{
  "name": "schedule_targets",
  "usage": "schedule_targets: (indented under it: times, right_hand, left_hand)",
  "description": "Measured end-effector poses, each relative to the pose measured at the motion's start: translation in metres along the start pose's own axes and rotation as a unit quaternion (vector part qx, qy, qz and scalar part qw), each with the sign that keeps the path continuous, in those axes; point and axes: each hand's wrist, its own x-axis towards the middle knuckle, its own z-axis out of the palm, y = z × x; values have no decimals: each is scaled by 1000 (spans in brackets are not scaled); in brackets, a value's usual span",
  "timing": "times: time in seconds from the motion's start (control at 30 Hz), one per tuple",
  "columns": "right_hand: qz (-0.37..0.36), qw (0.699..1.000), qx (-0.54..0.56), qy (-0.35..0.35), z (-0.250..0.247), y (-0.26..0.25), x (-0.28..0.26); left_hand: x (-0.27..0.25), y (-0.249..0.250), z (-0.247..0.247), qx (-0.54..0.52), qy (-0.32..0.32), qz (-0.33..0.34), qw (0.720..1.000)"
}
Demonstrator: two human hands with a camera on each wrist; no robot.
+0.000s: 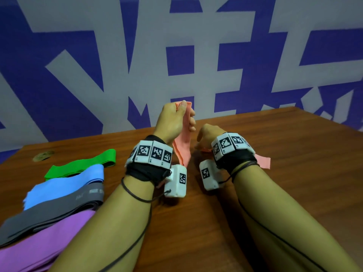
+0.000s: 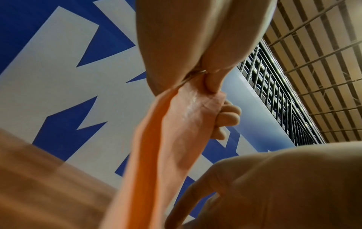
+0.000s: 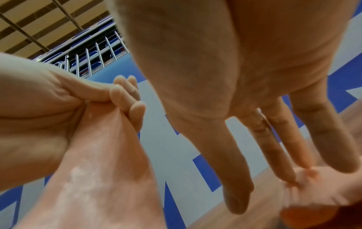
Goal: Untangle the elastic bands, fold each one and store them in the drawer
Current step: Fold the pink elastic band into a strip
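Observation:
My left hand (image 1: 185, 110) is raised above the table and pinches the top end of a salmon-pink elastic band (image 1: 183, 152), which hangs down to the wood. In the left wrist view the band (image 2: 156, 155) runs down from the pinching fingers (image 2: 227, 117). My right hand (image 1: 206, 134) is low by the table and holds the band's lower part; in the right wrist view its fingertips (image 3: 293, 175) bunch the band against the thumb. The band's free end (image 1: 263, 161) lies on the table past my right wrist. No drawer is in view.
Four folded bands lie in a row on the left of the wooden table (image 1: 294, 154): green (image 1: 84, 163), blue (image 1: 68, 183), grey (image 1: 55, 209), purple (image 1: 45, 242). A small round metal thing (image 1: 43, 155) sits near the back left edge. A blue-and-white wall stands behind.

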Motion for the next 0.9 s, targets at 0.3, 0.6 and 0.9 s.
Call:
schedule_targets:
  times: [0.3, 0.6, 0.9]
  right_hand:
    - [-4, 999, -40, -26, -1, -2, -3]
    - [-133, 982, 135, 27, -24, -32, -15]
    - [-229, 912, 329, 83, -22, -96, -45]
  left_hand:
    - [-2, 3, -7, 77, -9, 2, 997]
    - [-15, 13, -38, 121, -12, -31, 992]
    - [-41, 38, -92, 201, 83, -1, 976]
